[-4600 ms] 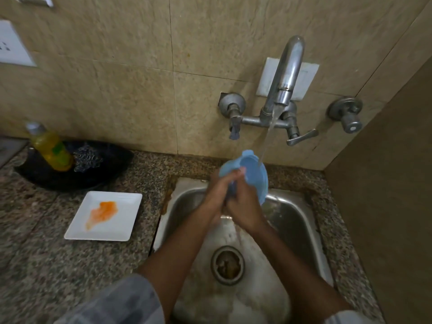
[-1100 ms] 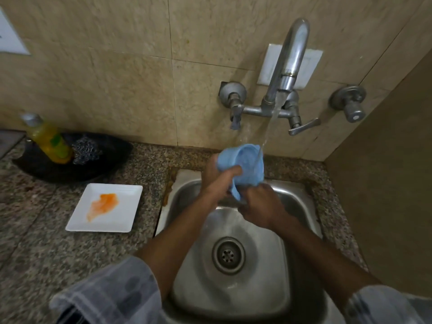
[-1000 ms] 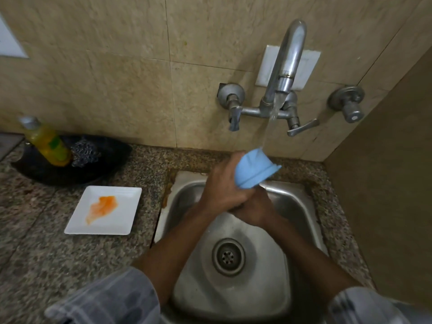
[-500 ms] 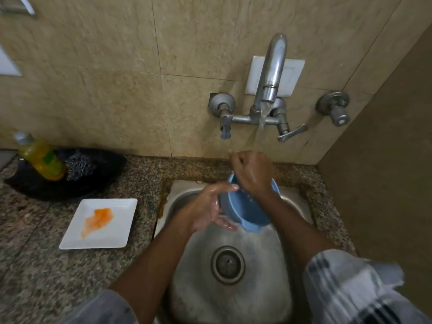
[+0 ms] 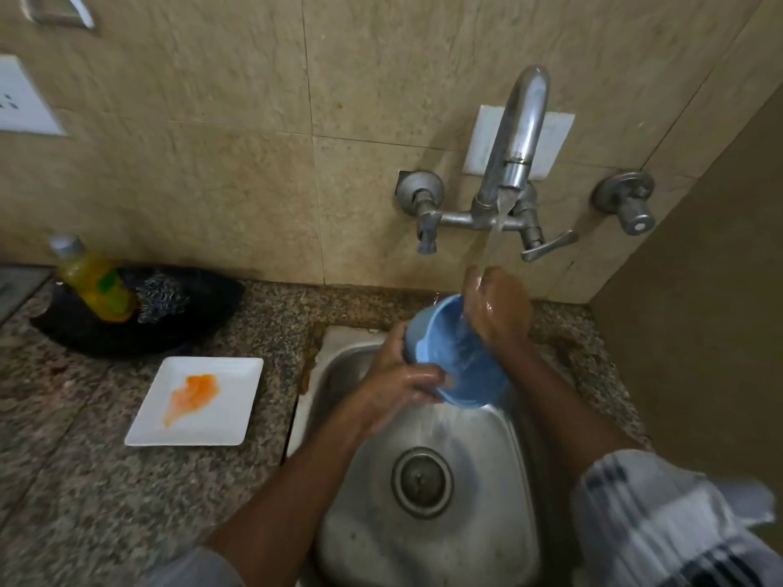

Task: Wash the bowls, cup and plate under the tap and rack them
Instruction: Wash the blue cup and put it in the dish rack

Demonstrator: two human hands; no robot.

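a: where's the blue bowl (image 5: 455, 362) right now?

b: over the back of the steel sink (image 5: 428, 523), tipped so its mouth faces up toward the tap (image 5: 515, 141) and a little to the right. the water stream (image 5: 491, 243) drops past the rim and onto the right hand (image 5: 498, 309) at the far edge.

a: and the hands?

b: the left hand (image 5: 402, 383) grasps the bowl from its left and near side, fingers curled around the outer wall and under the rim. the right hand sits on the far right rim with its fingers going down inside; it looks like rubbing more than gripping, and i can't tell for sure whether those fingers are curled onto the rim.

a: so which hand carries it?

b: the left, i'd judge. that matters, since the white square plate (image 5: 197, 402) with the orange smear lies on the granite counter (image 5: 84, 480) to the left of the sink, on the same side as the holding hand. no rack shows in this view, so i can't say which way the bowl has to travel.

a: anything else nearby?

b: a yellow soap bottle (image 5: 95, 286) and a steel scrubber (image 5: 163, 294) sit in a black dish (image 5: 203, 315) behind the plate. the bowl seems mid-rinse; the plate is not yet washed.
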